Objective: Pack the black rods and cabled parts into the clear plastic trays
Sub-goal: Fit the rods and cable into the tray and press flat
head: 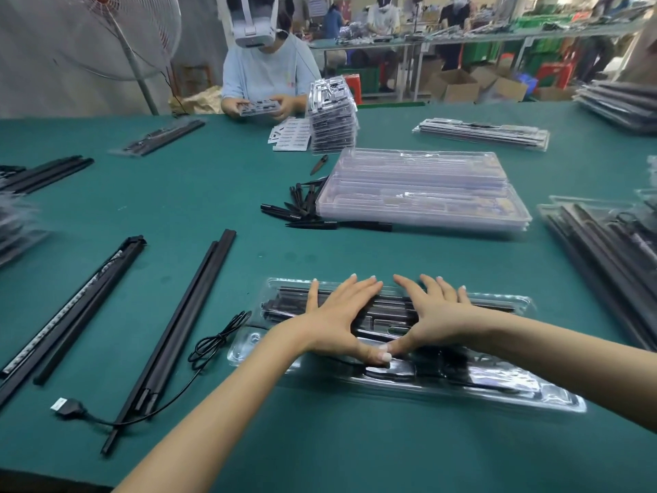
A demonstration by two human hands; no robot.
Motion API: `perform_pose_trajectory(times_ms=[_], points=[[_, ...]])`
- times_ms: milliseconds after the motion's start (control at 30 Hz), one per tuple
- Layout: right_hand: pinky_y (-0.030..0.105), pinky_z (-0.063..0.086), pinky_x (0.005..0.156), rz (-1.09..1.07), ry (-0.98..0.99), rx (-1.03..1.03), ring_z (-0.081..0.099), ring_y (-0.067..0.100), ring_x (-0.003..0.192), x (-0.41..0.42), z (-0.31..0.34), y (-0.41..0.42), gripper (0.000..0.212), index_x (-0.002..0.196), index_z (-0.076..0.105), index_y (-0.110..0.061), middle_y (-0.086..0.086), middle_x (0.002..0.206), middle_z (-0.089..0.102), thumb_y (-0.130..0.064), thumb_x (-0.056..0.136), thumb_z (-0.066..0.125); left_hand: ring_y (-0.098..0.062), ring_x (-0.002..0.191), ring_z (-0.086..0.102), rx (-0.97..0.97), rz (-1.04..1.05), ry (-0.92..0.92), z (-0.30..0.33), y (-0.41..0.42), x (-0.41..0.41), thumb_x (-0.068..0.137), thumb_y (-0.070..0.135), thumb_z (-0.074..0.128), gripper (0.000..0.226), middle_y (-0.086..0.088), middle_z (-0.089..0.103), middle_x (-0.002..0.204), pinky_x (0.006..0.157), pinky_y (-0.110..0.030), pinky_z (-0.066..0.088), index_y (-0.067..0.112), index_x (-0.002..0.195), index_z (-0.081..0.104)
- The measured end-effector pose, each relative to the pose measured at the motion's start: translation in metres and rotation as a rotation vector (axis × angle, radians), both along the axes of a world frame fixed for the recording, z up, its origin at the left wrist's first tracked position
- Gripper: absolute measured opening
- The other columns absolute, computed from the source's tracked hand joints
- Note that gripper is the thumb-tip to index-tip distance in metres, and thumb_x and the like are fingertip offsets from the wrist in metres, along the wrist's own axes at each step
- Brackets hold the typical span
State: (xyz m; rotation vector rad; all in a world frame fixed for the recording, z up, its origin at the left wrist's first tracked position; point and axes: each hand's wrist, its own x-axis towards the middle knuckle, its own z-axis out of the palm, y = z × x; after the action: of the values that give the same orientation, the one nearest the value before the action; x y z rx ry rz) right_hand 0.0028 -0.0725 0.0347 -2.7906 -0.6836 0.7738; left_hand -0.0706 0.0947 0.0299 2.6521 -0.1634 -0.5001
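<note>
A clear plastic tray [533,396] lies in front of me on the green table, with black rods and cabled parts inside it. My left hand [341,318] and my right hand [433,314] rest flat on top of it, fingers spread, thumbs touching near the middle. Neither hand grips anything. To the left lie loose black rods [185,322] with a cable and plug [69,409], and another rod set [74,304]. A coiled black cable [217,338] sits by the tray's left end.
A stack of clear trays [419,193] stands beyond, with small black parts [302,208] beside it. Filled trays [604,250] lie at the right, more stacks [332,115] farther back. A person [266,65] works across the table.
</note>
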Motion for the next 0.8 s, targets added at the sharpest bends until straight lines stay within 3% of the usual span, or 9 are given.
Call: perform_pose_trajectory(times_ms=[233, 367, 467, 667, 800], points=[[0.050, -0.011, 0.114, -0.019, 0.002, -0.012, -0.017, 0.029, 0.145, -0.001, 0.003, 0.005, 0.126, 0.149, -0.008, -0.040, 0.009, 0.159, -0.014, -0.064, 0.060, 0.077, 0.003, 0.141, -0.016, 0.037, 0.012, -0.025, 0.001, -0.003, 0.002, 0.072, 0.061, 0.069, 0.108, 0.023, -0.007, 0.156, 0.110, -0.054, -0.024, 0.034, 0.151, 0.001], [0.052, -0.011, 0.115, -0.015, -0.004, -0.030, -0.020, 0.031, 0.144, -0.001, 0.002, 0.005, 0.121, 0.149, -0.009, -0.039, 0.013, 0.158, -0.017, -0.056, 0.066, 0.077, -0.007, 0.138, 0.008, 0.085, 0.019, -0.018, 0.013, -0.008, 0.016, 0.064, 0.063, 0.075, 0.106, 0.015, 0.017, 0.148, 0.111, -0.062, -0.001, 0.040, 0.147, 0.014], [0.052, -0.010, 0.116, -0.021, -0.014, -0.051, -0.019, 0.033, 0.144, 0.000, 0.001, 0.006, 0.114, 0.149, -0.009, -0.037, 0.015, 0.158, -0.017, -0.047, 0.072, 0.074, -0.015, 0.134, 0.017, 0.109, 0.034, -0.011, 0.019, -0.013, 0.028, 0.065, 0.063, 0.074, 0.098, 0.009, 0.025, 0.141, 0.106, -0.057, 0.017, 0.043, 0.144, 0.019], [0.053, -0.011, 0.115, -0.037, 0.010, -0.056, -0.021, 0.034, 0.144, -0.001, 0.003, 0.008, 0.117, 0.149, -0.008, -0.036, 0.015, 0.157, -0.018, -0.047, 0.069, 0.076, -0.017, 0.133, 0.018, 0.206, 0.018, 0.019, 0.017, -0.015, 0.034, 0.063, 0.061, 0.077, 0.101, 0.006, 0.023, 0.140, 0.105, -0.062, 0.017, 0.042, 0.142, 0.017], [0.053, -0.011, 0.115, -0.039, 0.016, -0.061, -0.019, 0.034, 0.144, 0.000, 0.004, 0.008, 0.113, 0.149, -0.006, -0.035, 0.015, 0.157, -0.017, -0.042, 0.071, 0.075, -0.020, 0.129, 0.022, 0.240, -0.047, 0.014, 0.017, -0.013, 0.038, 0.061, 0.068, 0.073, 0.104, 0.005, 0.024, 0.136, 0.106, -0.054, 0.022, 0.039, 0.142, 0.015]])
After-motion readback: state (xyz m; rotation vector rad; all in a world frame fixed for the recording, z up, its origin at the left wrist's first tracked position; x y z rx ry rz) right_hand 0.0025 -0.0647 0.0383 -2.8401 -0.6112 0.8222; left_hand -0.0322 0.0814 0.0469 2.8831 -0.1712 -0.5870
